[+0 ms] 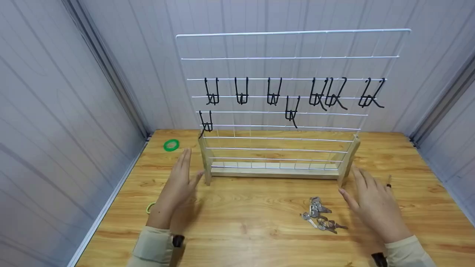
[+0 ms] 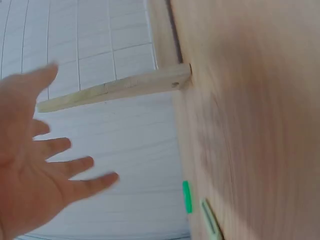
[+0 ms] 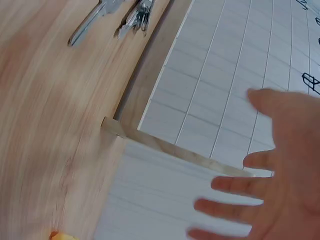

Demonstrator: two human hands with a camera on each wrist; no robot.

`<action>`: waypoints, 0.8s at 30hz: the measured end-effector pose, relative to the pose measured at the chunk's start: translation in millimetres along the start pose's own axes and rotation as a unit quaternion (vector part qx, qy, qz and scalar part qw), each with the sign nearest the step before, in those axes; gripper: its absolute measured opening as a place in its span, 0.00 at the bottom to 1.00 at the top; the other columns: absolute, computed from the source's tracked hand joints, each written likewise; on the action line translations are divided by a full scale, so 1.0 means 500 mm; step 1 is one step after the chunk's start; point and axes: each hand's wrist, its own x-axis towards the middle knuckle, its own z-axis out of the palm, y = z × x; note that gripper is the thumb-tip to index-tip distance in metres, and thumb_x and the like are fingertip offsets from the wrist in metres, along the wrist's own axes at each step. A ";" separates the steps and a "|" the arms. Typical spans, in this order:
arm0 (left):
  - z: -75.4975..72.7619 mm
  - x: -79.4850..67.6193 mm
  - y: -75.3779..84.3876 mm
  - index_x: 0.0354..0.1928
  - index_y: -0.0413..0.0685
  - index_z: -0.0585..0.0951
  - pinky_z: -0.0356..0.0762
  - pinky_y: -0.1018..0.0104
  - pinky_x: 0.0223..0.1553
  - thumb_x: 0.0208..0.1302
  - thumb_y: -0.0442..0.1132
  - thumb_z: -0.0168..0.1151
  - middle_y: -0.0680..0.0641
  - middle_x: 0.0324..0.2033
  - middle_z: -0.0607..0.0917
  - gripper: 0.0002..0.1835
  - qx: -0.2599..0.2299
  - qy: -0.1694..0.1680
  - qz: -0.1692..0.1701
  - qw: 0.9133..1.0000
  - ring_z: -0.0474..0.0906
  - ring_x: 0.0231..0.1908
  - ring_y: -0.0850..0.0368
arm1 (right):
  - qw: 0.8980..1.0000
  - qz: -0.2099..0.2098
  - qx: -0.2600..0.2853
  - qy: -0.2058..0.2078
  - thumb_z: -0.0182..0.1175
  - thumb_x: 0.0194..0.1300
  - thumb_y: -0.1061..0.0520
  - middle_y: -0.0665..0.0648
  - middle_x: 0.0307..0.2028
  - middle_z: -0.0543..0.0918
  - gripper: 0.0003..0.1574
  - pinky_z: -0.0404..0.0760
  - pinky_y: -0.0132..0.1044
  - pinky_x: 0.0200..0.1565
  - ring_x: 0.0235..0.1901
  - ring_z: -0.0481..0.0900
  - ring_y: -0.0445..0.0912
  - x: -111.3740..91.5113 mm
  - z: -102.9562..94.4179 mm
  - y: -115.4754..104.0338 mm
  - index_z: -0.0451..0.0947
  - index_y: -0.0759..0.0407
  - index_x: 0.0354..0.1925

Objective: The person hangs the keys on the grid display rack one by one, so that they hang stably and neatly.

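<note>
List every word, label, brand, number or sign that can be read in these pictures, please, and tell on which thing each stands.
There is no readable text in any view.
Keys: too small and blurred to tell whether anything is stamped on them.
Rack, hooks, green ring and table: no writing shows.

A white wire grid (image 1: 256,97) stands upright in a pale wooden stand (image 1: 274,171), whose two side pieces, joined by a low crosspiece, rest on the worktop (image 1: 237,230). Eight black hooks (image 1: 242,99) hang on its wires: six in one upper row, two lower, one of these at the left edge, the other right of centre.
</note>
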 end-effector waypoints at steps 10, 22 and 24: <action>0.012 0.091 0.004 0.88 0.63 0.48 0.70 0.38 0.79 0.86 0.58 0.47 0.45 0.86 0.56 0.37 -0.226 0.061 -0.003 0.972 0.61 0.82 0.40 | 0.987 -0.033 0.111 -0.116 0.70 0.72 0.55 0.67 0.52 0.87 0.35 0.92 0.50 0.38 0.40 0.88 0.53 0.006 0.019 -0.027 0.73 0.65 0.72; 0.037 0.114 0.014 0.81 0.66 0.68 0.77 0.39 0.74 0.87 0.50 0.49 0.45 0.78 0.73 0.26 -0.256 0.158 0.013 0.954 0.72 0.77 0.43 | 0.966 -0.040 0.111 -0.230 0.70 0.72 0.51 0.59 0.47 0.85 0.29 0.89 0.49 0.41 0.39 0.82 0.46 0.001 0.066 -0.032 0.81 0.69 0.62; 0.039 0.117 0.018 0.81 0.68 0.69 0.77 0.40 0.74 0.87 0.49 0.49 0.46 0.78 0.74 0.25 -0.255 0.166 0.016 0.952 0.72 0.77 0.44 | 0.966 -0.042 0.106 -0.232 0.71 0.72 0.50 0.57 0.46 0.83 0.29 0.86 0.44 0.37 0.37 0.78 0.42 0.005 0.069 -0.034 0.81 0.69 0.62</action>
